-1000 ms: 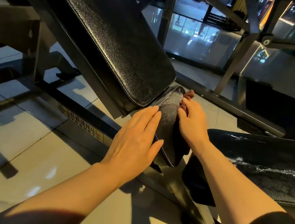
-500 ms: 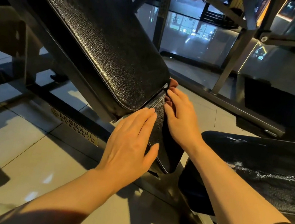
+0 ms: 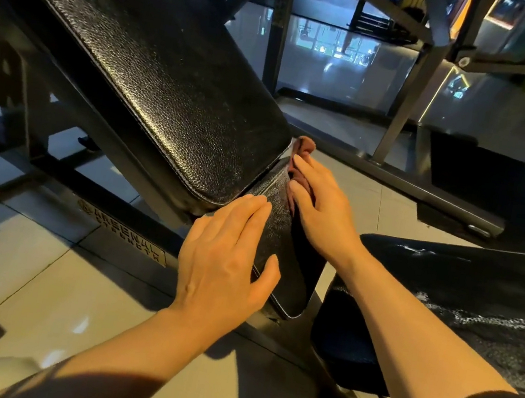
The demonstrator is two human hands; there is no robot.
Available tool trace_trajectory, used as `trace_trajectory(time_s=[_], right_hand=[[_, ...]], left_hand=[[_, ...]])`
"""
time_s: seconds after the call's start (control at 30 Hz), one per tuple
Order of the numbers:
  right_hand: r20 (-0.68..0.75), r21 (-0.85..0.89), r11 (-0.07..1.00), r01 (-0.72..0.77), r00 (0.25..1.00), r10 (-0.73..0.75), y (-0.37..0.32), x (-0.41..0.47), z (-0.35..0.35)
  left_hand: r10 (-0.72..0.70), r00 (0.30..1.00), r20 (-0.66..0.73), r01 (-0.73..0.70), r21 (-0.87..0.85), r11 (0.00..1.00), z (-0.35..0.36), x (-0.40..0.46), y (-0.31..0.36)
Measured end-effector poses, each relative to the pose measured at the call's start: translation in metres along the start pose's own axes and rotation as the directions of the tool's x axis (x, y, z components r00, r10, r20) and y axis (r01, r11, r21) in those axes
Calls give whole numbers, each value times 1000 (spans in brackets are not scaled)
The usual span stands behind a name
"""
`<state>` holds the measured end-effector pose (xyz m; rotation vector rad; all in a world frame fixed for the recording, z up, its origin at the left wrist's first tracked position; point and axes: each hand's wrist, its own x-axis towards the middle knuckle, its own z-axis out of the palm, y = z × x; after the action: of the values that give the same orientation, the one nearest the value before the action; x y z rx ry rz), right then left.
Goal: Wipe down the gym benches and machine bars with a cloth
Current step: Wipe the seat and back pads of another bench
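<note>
**Both hands on the small seat pad, cloth under the right**

The left hand lies flat on the small black seat pad of an incline bench, its fingers straight and close together, their tips reaching the pad's upper edge just below the lower end of the large backrest pad. The thumb is spread apart from the fingers and rests across the pad's near face. It grips nothing; it only presses on the vinyl.

The right hand sits on the far side of the same seat pad, fingers lightly bent and laid over a reddish-brown cloth. The cloth is mostly hidden beneath the palm; a bunched corner shows past the fingertips, right at the gap where the seat pad meets the backrest pad. The fingers appear to press the cloth against the pad's side, though whether the thumb curls round the fabric underneath cannot be told from this angle.

The backrest pad slopes up and away to the left on a dark steel frame carrying a printed brand label. At right lies another black padded bench, its surface streaked with shiny wet marks. The floor is pale glossy tile, and grey machine uprights stand behind.
</note>
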<state>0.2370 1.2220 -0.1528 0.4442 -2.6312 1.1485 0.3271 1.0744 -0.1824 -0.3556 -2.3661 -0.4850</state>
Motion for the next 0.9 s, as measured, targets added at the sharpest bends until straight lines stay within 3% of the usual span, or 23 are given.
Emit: trace_trajectory(time_s=[0.1, 0.17, 0.4, 0.53, 0.67, 0.73, 0.83, 0.9], right_hand=[[-80, 28, 983, -181, 980, 182, 21, 3, 3], [-111, 12, 973, -229, 967, 229, 22, 1, 5], [-2, -21, 1000, 9, 1000, -9, -8, 3, -1], [-77, 97, 981, -165, 982, 173, 18, 6, -1], [-76, 1, 928, -372, 926, 371, 26, -6, 7], [-67, 33, 960, -279, 957, 281, 9, -11, 11], [-44, 78, 997, -13, 999, 17, -13, -15, 9], [-26, 58, 998, -30, 999, 32, -4, -13, 8]], left_hand=[[0, 1000, 3, 0, 4, 1000, -1, -2, 1], [11, 1000, 1, -11, 4, 1000, -2, -2, 2], [-5, 1000, 5, 5, 14, 1000, 0, -1, 4], [7, 999, 31, -8, 14, 1000, -1, -5, 7], [107, 992, 72, -109, 27, 994, -4, -9, 6], [161, 984, 78, -165, 55, 985, -6, -9, 6], [186, 979, 86, -193, 78, 978, -10, -8, 6], [181, 979, 93, -189, 81, 979, -12, -9, 6]])
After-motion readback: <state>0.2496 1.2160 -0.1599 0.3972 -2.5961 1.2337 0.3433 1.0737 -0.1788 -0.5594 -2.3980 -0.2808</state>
